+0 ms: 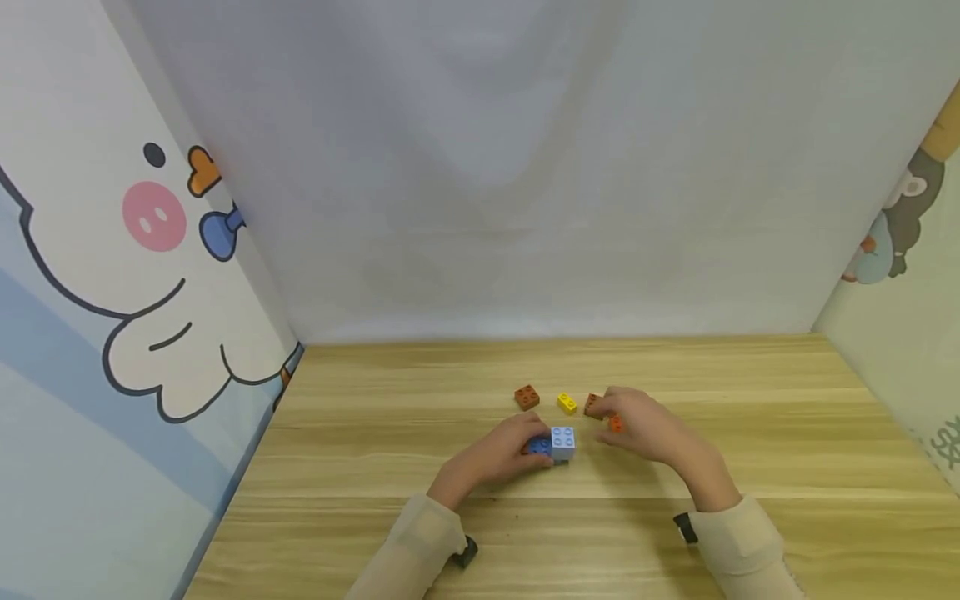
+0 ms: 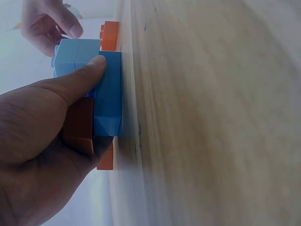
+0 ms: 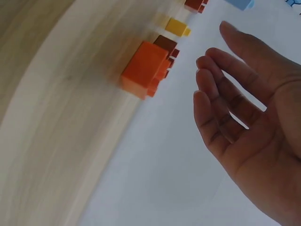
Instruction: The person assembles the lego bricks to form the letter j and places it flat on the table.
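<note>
My left hand [image 1: 495,450] grips a joined set of bricks just at the wooden table. The set has a blue brick [image 2: 108,99] below, light blue bricks [image 1: 562,443] at its right end and, in the left wrist view, a brown brick [image 2: 79,123] on top by the palm. The thumb lies along its near side. My right hand [image 1: 645,425] hovers beside the set with its fingers loosely bent and nothing in them, as the right wrist view shows. Near it sit an orange brick [image 3: 145,66] and a brown brick [image 3: 165,44], apart from the fingers.
A small yellow brick [image 1: 567,403] and another brown brick [image 1: 527,397] lie farther back on the table [image 1: 375,467]. Behind stands a pale grey curtain [image 1: 480,250]. Printed cartoon panels [image 1: 90,250] flank the table on both sides.
</note>
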The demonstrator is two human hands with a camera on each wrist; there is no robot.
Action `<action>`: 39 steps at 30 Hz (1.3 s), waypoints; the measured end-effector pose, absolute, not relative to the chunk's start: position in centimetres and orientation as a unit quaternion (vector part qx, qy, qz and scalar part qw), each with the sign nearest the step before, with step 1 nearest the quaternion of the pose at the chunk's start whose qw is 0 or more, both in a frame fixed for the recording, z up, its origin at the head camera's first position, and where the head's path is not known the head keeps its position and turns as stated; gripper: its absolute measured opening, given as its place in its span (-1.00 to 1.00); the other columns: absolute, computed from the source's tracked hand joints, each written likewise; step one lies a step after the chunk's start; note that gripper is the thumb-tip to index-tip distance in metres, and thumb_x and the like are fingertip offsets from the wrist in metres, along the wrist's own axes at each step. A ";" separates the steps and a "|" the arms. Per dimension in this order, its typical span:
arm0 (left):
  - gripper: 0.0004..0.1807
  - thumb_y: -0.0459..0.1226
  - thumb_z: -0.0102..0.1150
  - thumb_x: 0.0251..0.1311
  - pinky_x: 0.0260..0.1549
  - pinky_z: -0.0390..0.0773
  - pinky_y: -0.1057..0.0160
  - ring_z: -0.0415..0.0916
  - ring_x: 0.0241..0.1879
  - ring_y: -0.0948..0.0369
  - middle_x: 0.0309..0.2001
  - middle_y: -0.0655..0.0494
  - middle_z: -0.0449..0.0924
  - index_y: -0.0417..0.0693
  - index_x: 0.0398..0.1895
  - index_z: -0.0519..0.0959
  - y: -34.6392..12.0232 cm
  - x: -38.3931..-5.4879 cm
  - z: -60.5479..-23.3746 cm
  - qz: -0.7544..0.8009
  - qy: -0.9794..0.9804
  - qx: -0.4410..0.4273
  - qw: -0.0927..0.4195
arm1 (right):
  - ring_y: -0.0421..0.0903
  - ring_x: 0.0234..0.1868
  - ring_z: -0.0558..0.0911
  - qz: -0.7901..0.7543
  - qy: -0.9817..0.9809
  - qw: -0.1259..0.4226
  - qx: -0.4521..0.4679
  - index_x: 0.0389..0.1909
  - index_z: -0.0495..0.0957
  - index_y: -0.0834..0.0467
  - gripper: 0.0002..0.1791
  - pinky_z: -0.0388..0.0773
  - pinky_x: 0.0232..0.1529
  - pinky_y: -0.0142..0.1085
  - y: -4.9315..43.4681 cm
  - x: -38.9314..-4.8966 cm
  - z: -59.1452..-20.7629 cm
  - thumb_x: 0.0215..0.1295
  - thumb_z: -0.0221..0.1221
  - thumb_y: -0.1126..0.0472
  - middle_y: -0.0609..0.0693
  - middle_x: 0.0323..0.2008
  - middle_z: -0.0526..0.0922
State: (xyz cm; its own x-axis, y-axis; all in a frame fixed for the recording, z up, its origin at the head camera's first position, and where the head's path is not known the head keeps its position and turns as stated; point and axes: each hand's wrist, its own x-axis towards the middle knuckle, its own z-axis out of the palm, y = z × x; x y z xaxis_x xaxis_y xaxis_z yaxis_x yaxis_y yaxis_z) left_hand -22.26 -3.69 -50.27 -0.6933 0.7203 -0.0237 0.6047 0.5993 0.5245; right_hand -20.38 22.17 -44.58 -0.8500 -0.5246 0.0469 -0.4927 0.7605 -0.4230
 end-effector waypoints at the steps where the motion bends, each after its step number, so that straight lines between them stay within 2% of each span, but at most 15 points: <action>1: -0.57 -0.06 0.22 0.42 -0.06 0.52 0.41 0.47 -0.09 0.34 0.06 0.08 0.59 -0.05 0.24 0.58 -3.7 -22.3 -50.2 0.246 0.887 0.374 0.117 | -0.07 -0.25 0.60 -0.211 0.941 0.038 -0.262 0.03 0.70 0.29 -0.68 0.52 -0.25 -0.29 22.3 -20.5 -44.7 0.30 0.36 0.26 0.10 -0.18 0.69; 9: -0.56 -0.05 0.21 0.42 -0.05 0.54 0.40 0.48 -0.07 0.34 0.07 0.08 0.59 -0.05 0.24 0.58 -3.7 -22.2 -50.1 0.243 0.888 0.374 0.114 | 0.06 -0.09 0.66 -0.167 0.962 0.032 -0.213 0.03 0.68 0.32 -0.63 0.63 0.03 -0.01 23.6 -20.8 -45.6 0.25 0.40 0.22 0.13 -0.12 0.69; 21: -0.57 -0.05 0.21 0.42 -0.07 0.52 0.41 0.49 -0.07 0.32 0.07 0.09 0.59 -0.05 0.23 0.58 -3.8 -22.1 -50.0 0.243 0.890 0.369 0.116 | -0.03 -0.15 0.64 -0.163 0.965 0.074 -0.192 -0.01 0.68 0.31 -0.64 0.64 -0.02 -0.05 24.5 -21.4 -46.5 0.21 0.43 0.24 0.11 -0.16 0.68; 31: -0.56 -0.05 0.22 0.42 -0.06 0.52 0.41 0.48 -0.06 0.33 0.07 0.09 0.58 -0.05 0.24 0.57 -3.8 -22.0 -50.0 0.248 0.889 0.366 0.119 | -0.02 -0.13 0.63 -0.164 0.962 0.079 -0.203 -0.01 0.68 0.29 -0.66 0.62 -0.02 -0.04 24.5 -21.1 -46.3 0.24 0.41 0.22 0.10 -0.14 0.68; 39: -0.56 -0.05 0.21 0.42 -0.07 0.51 0.41 0.47 -0.08 0.33 0.06 0.08 0.58 -0.05 0.25 0.57 -3.7 -22.2 -50.2 0.251 0.888 0.366 0.120 | -0.17 -0.26 0.51 -0.188 0.955 0.074 -0.216 -0.04 0.70 0.24 -0.68 0.53 -0.16 -0.21 24.0 -21.1 -46.2 0.24 0.41 0.17 0.00 -0.23 0.65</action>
State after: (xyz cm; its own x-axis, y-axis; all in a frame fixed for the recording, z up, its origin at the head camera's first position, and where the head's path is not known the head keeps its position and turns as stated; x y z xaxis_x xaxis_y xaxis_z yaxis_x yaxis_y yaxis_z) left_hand -22.20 -3.72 -50.25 -0.7029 0.7107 -0.0296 0.5903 0.6061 0.5331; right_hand -21.10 24.03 -46.16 -0.8961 -0.4399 -0.0597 -0.3846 0.8363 -0.3907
